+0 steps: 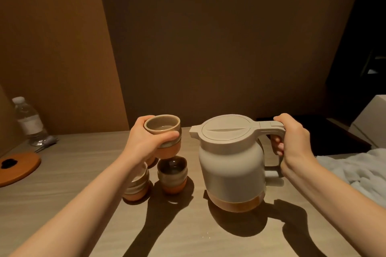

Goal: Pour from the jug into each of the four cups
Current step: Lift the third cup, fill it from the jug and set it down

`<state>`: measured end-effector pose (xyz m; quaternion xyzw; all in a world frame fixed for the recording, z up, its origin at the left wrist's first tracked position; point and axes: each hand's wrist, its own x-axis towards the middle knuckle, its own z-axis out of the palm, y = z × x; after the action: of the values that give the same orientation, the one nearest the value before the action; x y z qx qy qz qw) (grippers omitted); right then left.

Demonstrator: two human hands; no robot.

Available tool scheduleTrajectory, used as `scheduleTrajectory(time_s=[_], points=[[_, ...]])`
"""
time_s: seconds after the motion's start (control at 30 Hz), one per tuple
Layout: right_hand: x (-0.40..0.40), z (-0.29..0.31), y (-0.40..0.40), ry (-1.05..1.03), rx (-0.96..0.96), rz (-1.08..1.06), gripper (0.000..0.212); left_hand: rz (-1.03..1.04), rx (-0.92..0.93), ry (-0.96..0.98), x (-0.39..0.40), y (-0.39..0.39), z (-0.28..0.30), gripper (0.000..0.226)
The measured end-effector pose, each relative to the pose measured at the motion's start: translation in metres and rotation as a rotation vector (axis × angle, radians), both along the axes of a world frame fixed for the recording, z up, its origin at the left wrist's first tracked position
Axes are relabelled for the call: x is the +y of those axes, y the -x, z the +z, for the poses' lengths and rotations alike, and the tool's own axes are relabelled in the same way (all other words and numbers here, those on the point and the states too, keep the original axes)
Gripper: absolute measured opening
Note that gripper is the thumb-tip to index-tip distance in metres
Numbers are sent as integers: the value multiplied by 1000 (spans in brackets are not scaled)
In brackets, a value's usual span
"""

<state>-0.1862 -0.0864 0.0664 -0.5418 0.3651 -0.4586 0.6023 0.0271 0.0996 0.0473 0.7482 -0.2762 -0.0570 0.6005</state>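
Your left hand [144, 142] grips a cup [164, 134], lifted off the table [62, 173], liquid inside. Your right hand [292, 142] wraps the jug [231, 162] handle; the jug is upright, lid shut, at 3 o'clock of the cup. Two cups [172, 175] [136, 185] stand at 6 o'clock below the raised one.

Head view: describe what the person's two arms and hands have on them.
Both arms are bare as far up as the frame shows: no sleeve in view. The left hand and the right hand wear no gloves, and no ring, watch or bracelet shows on either. Fingernails on the right hand are short and look unpainted.
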Motion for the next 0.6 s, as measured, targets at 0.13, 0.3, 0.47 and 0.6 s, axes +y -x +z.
scheduleTrajectory(time_s=[0.13, 0.3, 0.47, 0.6], points=[[-11, 2, -8, 4, -8, 1, 34, 14, 3, -62, -24, -29, -5, 82], [-24, -3, -18, 6, 7, -6, 33, 0, 18, -143, -54, -60, -21, 80], [-34, -8, -26, -2, 21, -3, 34, -22, 43, -275, -79, -83, -43, 85], [-38, -14, -31, -10, 19, 3, 35, -10, 50, -419, -90, -94, -60, 84]])
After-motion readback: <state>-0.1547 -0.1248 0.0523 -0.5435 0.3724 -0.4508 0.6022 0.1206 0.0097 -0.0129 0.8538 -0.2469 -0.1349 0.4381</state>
